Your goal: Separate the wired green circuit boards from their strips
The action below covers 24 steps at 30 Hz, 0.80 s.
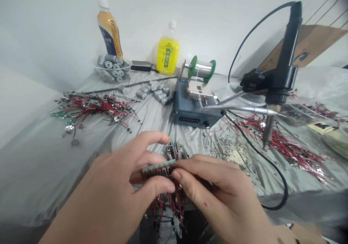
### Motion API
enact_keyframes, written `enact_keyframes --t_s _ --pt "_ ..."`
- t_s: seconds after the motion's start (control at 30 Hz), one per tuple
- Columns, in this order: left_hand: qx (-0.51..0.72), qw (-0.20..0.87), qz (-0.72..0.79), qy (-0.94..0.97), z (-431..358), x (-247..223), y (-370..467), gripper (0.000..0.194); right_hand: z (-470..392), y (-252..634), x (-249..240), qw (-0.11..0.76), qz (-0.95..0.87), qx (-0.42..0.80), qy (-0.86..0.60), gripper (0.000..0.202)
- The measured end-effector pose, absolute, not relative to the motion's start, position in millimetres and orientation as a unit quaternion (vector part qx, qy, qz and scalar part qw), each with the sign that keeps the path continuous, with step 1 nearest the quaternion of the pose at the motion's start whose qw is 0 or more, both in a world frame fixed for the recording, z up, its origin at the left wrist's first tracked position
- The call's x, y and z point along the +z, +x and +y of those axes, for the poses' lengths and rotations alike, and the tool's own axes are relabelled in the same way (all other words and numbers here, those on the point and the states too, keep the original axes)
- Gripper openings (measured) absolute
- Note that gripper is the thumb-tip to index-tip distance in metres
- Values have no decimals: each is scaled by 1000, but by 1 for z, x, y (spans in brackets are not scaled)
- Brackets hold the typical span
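A narrow strip of small green circuit boards point(160, 168) is held edge-up in front of me, with small parts along its underside. My left hand point(130, 175) curls round the strip's left part, its thumb below, middle fingers behind and index finger raised off it. At the strip's right end, my right hand point(212, 186) is closed with thumb and fingertips pinched together. Just behind the hands stand several small switch-like parts point(171, 150). Under the strip hang red and black wires point(174, 204) with small ends; their upper attachment is partly hidden by my fingers.
A blue-grey soldering machine point(194, 108) carries a solder spool point(201, 70). Right of it, a black soldering iron holder point(282, 59) points its tip downward. Wired parts lie in piles at left point(95, 108) and right point(285, 146). Small motors point(157, 92), two bottles and loose bits surround them.
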State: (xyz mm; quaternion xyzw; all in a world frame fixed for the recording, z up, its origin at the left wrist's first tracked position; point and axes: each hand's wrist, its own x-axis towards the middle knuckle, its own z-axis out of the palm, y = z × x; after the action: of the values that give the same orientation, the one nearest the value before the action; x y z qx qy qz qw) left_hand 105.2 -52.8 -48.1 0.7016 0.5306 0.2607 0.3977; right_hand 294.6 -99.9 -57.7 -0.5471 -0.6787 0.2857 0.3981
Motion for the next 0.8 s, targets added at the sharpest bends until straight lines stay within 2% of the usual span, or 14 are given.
enact_keyframes --t_s 0.17,0.37,0.57,0.8 --pt "265 356 543 713 -55 -52 106 33 -102 287 -60 404 -681 233 -564 30" --pt "280 372 547 696 -59 -50 109 29 -103 281 -62 403 -680 213 -575 37" --pt "265 364 522 725 -53 -52 106 29 -101 280 -69 413 -673 184 -585 26" --pt "235 343 557 719 -57 -52 105 35 -103 282 -70 396 -711 136 -565 25"
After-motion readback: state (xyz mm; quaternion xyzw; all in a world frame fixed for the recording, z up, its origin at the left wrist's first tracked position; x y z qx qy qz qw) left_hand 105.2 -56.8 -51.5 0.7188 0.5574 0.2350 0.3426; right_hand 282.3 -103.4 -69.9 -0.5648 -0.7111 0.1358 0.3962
